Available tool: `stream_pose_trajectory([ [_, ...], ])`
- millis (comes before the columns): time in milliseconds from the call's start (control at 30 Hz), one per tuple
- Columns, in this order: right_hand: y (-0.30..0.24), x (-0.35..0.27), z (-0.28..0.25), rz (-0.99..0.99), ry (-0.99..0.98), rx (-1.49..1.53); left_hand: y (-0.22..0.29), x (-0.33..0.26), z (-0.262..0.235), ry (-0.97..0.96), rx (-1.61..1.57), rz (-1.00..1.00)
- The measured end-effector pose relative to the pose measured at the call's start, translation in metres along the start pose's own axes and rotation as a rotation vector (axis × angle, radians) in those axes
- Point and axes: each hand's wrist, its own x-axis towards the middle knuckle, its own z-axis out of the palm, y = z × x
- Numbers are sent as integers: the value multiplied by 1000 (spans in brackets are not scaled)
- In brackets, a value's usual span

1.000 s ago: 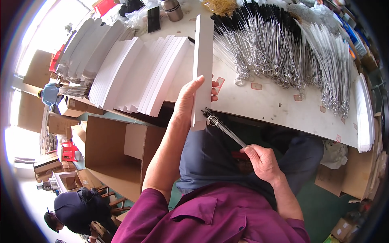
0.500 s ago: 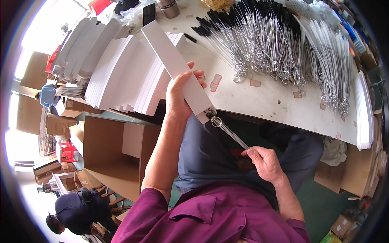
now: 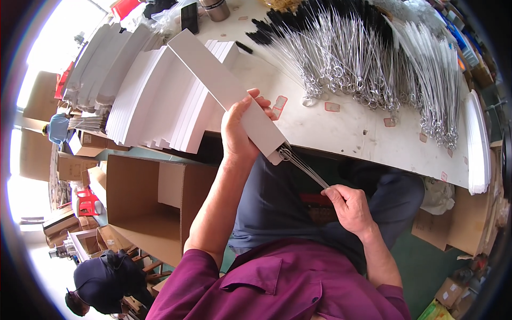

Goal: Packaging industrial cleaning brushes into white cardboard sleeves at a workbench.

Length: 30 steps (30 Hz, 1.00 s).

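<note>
A long white cardboard box [image 3: 226, 85] slants across in front of me, with my left hand [image 3: 242, 128] wrapped round its lower half. Its near end is open. Thin wire brushes [image 3: 305, 167] run into that end, and a ring shows right at the opening. My right hand [image 3: 349, 209] pinches the outer ends of the brush wires between thumb and fingers, over my lap. On the table beyond lies a big heap of wire brushes [image 3: 346, 64] with black bristles and looped ends.
White boxes [image 3: 160, 96] stand in rows at the left of the table [image 3: 298, 125]. White-bristled brushes [image 3: 434, 80] lie at the right. An open brown carton [image 3: 144, 208] is at my left. A phone [image 3: 189, 17] and metal cup [image 3: 216, 9] stand far back. Another person [image 3: 109, 280] bends over at lower left.
The brushes have gone deeper into the box; their black bristles at the opening are now mostly hidden. My right hand has moved slightly up toward the box.
</note>
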Motion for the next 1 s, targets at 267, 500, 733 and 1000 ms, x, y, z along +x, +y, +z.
stream_pose_trajectory([
  [267,2,7,-1,-9,11,-45,-4,-1,6,45,-62,-2],
  [500,-5,18,-6,-136,64,-179,-12,-3,8,48,-24,-34],
  [733,-9,42,-6,387,-333,509,-41,-25,16,-22,-66,-100],
  [1000,-7,64,7,257,-298,624,-59,-48,26,-85,74,-89],
])
